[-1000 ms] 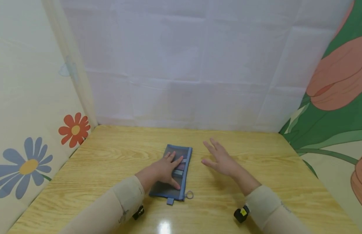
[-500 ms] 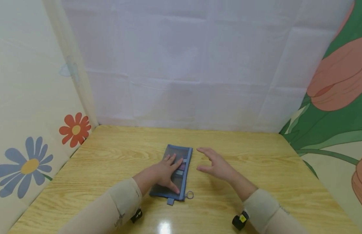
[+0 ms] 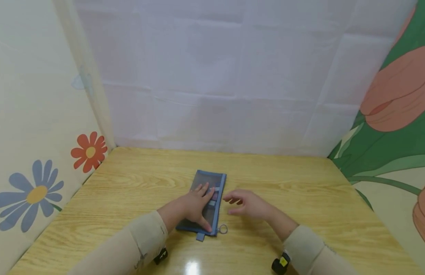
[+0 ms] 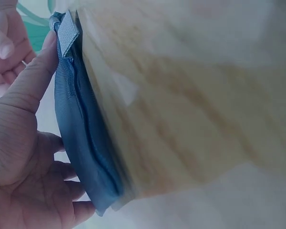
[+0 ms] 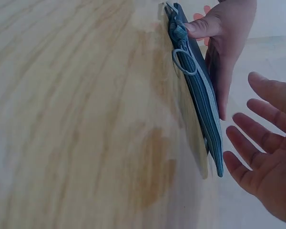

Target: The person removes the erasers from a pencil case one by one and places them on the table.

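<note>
A blue zippered mesh pouch (image 3: pixel 207 178) lies flat on the table, with small items faintly visible through its mesh. A zip runs down its right edge and ends in a ring (image 3: pixel 223 229) at the near corner; a fabric tab (image 3: pixel 200 236) sticks out of the near edge. My left hand (image 3: pixel 195 206) rests on top of the pouch with its fingers spread. Just right of the zip edge my right hand (image 3: pixel 248 204) hovers, its fingers loosely bent and holding nothing. The right wrist view shows a gap between the right hand's fingertips (image 5: pixel 231 157) and the pouch.
The wooden table (image 3: pixel 284 172) reaches back to a white cloth backdrop (image 3: pixel 212 76). Flower-printed panels stand on the left (image 3: pixel 37 114) and right (image 3: pixel 398 160). A dark wrist camera (image 3: pixel 280 264) sits under the right sleeve.
My right hand has moved left and nearer to me, toward the pouch's zip edge, and its fingers have bent more. My left hand stays on the pouch, its thumb sliding slightly nearer the corner.
</note>
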### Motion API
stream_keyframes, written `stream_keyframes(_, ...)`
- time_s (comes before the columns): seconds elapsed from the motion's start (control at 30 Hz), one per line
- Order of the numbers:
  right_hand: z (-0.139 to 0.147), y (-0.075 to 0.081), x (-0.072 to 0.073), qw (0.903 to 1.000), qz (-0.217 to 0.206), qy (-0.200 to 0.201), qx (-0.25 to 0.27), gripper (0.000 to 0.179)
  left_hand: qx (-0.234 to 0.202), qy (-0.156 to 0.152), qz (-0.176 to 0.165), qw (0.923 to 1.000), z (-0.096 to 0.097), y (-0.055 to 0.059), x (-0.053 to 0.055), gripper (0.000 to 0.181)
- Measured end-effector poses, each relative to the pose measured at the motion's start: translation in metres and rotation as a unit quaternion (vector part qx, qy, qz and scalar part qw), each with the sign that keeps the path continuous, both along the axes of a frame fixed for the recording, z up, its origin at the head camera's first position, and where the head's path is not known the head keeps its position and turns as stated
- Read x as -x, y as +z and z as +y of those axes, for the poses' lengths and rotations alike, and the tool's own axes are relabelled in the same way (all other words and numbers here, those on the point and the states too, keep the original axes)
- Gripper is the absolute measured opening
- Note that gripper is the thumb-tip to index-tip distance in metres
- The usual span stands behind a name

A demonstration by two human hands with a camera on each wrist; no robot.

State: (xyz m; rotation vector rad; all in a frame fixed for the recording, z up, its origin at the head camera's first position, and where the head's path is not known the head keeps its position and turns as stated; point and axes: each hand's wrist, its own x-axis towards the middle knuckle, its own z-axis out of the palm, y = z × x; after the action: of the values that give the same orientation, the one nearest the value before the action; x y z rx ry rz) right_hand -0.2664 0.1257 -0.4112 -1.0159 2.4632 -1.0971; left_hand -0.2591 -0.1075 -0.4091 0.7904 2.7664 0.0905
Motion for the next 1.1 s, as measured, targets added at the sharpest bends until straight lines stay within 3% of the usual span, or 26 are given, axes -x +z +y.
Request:
stream_keyframes(0.2,-0.004,-0.008,-0.001,0.9992,-0.012,0.022,-0.031,0.034,0.014,0.004,-0.005,0.9999,0.001,-0.003,0.002,0.127)
stream_keyframes(0.47,-0.008,-0.02,-0.003,0.9977,-0.016,0.05,-0.042,0.033,0.006,0.003,-0.009,0.9999,0.001,0.0,0.0,0.125)
stream_keyframes(0.83,-0.012,-0.024,-0.004,0.9926,0.033,0.097,-0.066,0.028,0.008,0.01,-0.02,0.9997,0.001,0.004,-0.001,0.124)
stream_keyframes(1.1,-0.015,-0.024,-0.005,0.9898,0.044,0.108,-0.082,0.009,0.01,0.013,-0.018,0.9997,0.001,0.003,-0.001,0.125)
